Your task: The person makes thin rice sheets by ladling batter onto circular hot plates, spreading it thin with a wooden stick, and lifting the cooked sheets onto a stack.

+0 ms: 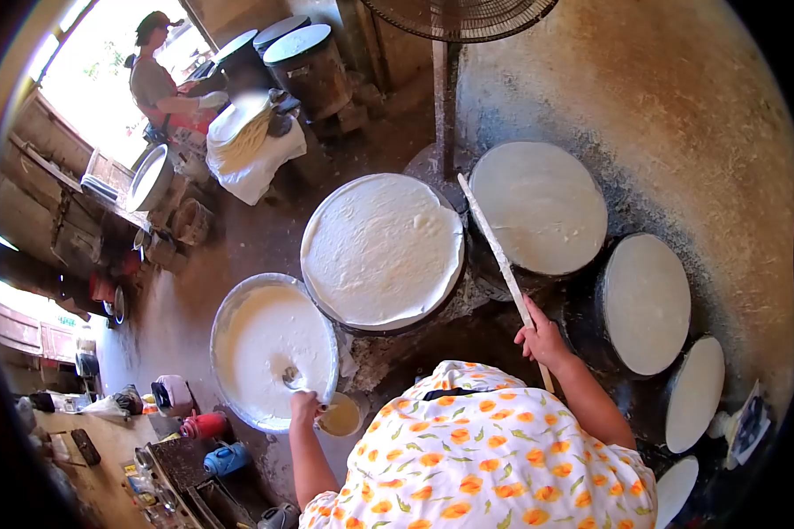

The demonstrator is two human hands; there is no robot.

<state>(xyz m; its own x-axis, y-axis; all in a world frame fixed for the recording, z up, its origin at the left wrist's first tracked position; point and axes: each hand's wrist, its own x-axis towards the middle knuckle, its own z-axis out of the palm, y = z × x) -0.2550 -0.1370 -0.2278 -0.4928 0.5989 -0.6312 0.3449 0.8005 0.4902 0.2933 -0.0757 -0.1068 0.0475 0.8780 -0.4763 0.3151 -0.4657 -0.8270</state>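
My left hand [305, 407] is closed on the handle of a ladle [293, 379], whose bowl sits in white, batter-like liquid. That liquid fills much of a wide, pale-rimmed basin [217, 370]. Beside the basin is a smaller container [342, 416] with yellowish liquid. My right hand [543, 340] grips a long, flat wooden stick [494, 242], white with residue, slanting up and left. The stick's upper end lies near the edge of a round white-topped drum [540, 207]. Left of it, a white sheet-like layer [384, 251] covers another round top, its edge slightly wrinkled.
More white-topped drums [648, 304] curve down the right side. A fan [463, 19] stands on a post ahead. At the upper left, a person [163, 88] works beside a cloth-draped stack [256, 159]. A red flask [205, 427] and a blue jug [227, 458] are at lower left.
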